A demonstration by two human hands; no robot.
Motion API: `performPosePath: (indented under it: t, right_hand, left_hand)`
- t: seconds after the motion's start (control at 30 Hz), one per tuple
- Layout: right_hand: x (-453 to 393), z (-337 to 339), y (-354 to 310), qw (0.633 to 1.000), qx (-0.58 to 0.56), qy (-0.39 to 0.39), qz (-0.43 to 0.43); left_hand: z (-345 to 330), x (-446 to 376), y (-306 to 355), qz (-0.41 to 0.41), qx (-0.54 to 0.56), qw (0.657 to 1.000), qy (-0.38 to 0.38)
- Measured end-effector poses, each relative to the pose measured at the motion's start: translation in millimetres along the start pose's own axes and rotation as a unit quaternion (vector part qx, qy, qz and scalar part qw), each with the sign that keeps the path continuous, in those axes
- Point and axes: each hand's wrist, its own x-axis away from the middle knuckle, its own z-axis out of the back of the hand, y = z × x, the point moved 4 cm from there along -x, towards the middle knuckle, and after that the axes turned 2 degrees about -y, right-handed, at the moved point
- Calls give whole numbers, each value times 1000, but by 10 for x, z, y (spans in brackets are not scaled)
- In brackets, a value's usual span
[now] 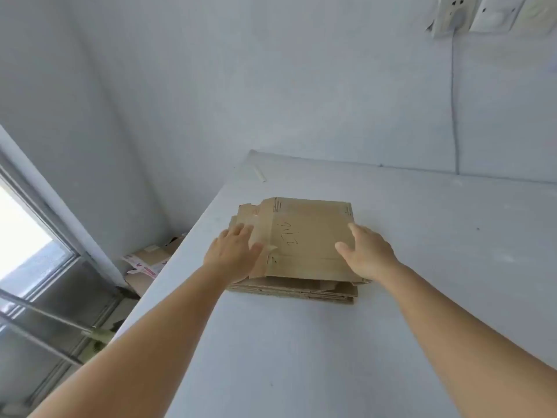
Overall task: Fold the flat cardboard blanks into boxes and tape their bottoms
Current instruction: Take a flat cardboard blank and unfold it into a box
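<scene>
A stack of flat brown cardboard blanks [304,236] lies on the white table [331,342], a little left of its middle. The top blank has handwriting on it and old tape on its left flaps. My left hand [233,254] rests flat on the stack's left side, fingers spread over the flaps. On the right edge of the top blank lies my right hand [366,251], thumb on top and fingers reaching over the side. Whether either hand grips the cardboard is unclear. No tape roll is in view.
The table meets the white wall [271,86] at its far edge. A small white stick [259,174] lies near the far left corner. Opened cardboard boxes [147,263] sit on the floor left of the table, beside a window [30,251]. A cable hangs from a wall socket [449,13].
</scene>
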Motion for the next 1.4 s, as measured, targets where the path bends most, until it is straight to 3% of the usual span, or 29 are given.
performPosePath:
  t: [0.33, 0.67, 0.87, 1.4]
  right_hand:
    - [-216, -413, 121, 995, -59, -7, -78]
    - [-85, -634, 172, 987, -97, 19, -130]
    - [97, -603, 199, 980, -139, 60, -132]
    - [1335, -264, 840, 942, -174, 175, -226]
  left_hand:
    - [-379, -227, -297, 29, 42, 997, -58]
    - [-415, -250, -354, 32, 120, 992, -7]
    - [-426, -164, -389, 51, 140, 988, -33]
    - [-499, 259, 490, -106, 161, 980, -51]
